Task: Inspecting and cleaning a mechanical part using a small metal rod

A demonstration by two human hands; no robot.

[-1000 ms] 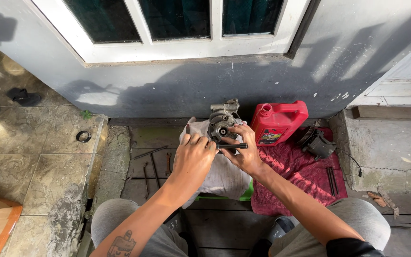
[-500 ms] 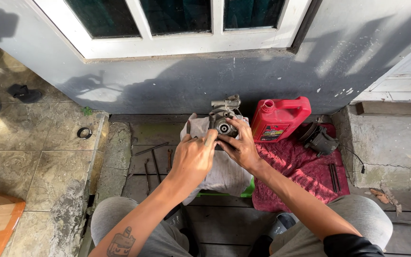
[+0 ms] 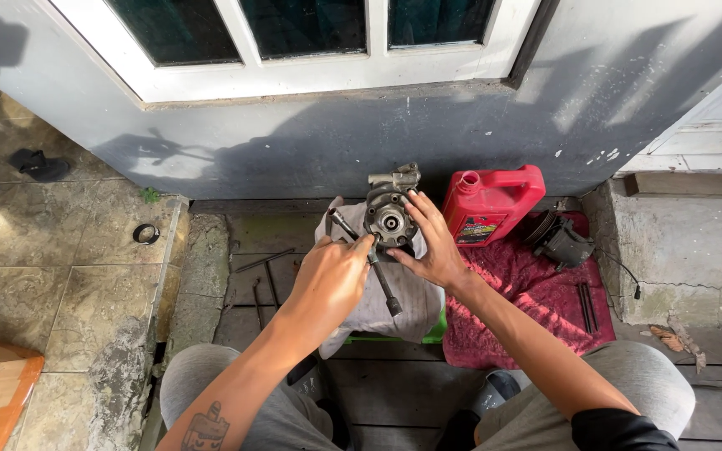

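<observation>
Wrench (image 3: 369, 255) slanting upper-left to lower-right, horizontal

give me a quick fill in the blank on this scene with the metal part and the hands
1. The right hand steadies the round metal part, which rests on a pale ____.
2. The left hand grips a dark metal ____ tool.
3. The jug beside the part is ____ in colour.
4. A second dark metal part lies on the ____ cloth.

Missing words: cloth; T-handle wrench; red; red
</observation>
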